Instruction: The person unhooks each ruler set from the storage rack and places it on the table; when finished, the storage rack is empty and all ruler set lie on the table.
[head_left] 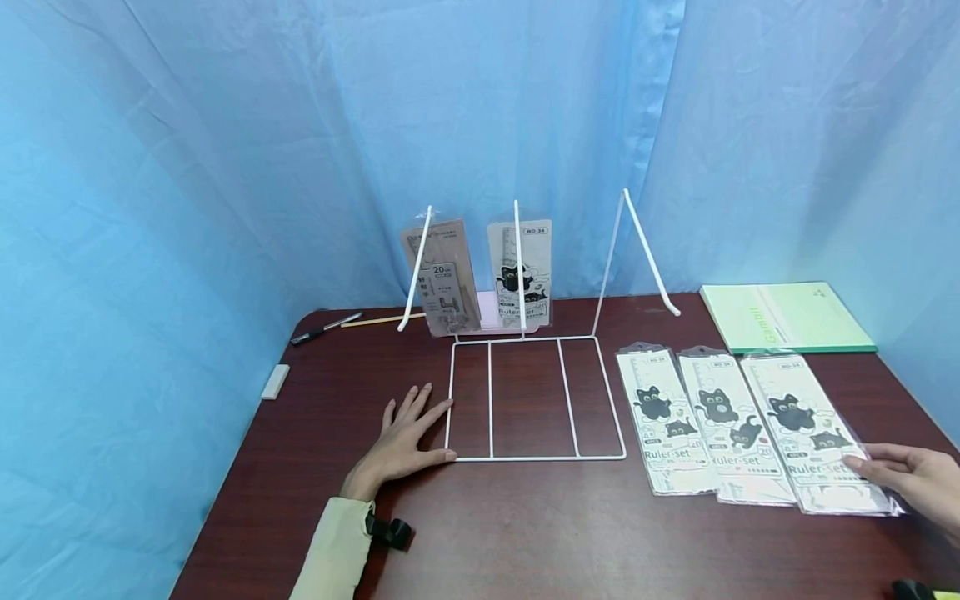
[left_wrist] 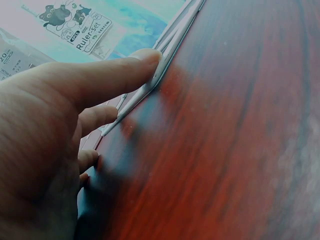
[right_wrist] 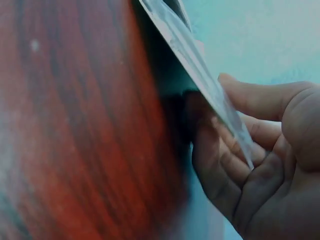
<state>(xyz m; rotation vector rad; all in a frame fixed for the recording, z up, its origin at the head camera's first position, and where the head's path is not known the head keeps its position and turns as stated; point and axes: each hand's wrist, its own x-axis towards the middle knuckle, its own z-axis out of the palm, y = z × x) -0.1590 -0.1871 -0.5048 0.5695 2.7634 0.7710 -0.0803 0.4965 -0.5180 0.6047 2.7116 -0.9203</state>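
My left hand (head_left: pixel 401 442) lies at the front left corner of a white wire display rack (head_left: pixel 536 458). Its fingers are spread and fairly straight; in the left wrist view the thumb (left_wrist: pixel 112 75) touches the frame. At the far right my right hand (head_left: pixel 911 479) pinches the lower right edge of a ruler set packet (head_left: pixel 806 417). The right wrist view shows this packet (right_wrist: pixel 200 75) edge-on, tilted off the table, thumb on one face and fingers behind. Two more ruler sets (head_left: pixel 663 421) (head_left: pixel 735 425) lie flat to its left.
On the rack's left prong hangs a brownish packet (head_left: pixel 453 287), and a ruler set (head_left: pixel 536 275) on the middle one. The right prong (head_left: pixel 651 254) is bare. Around stand a green notebook (head_left: pixel 787 317), a pen (head_left: pixel 326 327), a pencil (head_left: pixel 382 319), a white eraser (head_left: pixel 275 382) and blue curtains (head_left: pixel 247 167).
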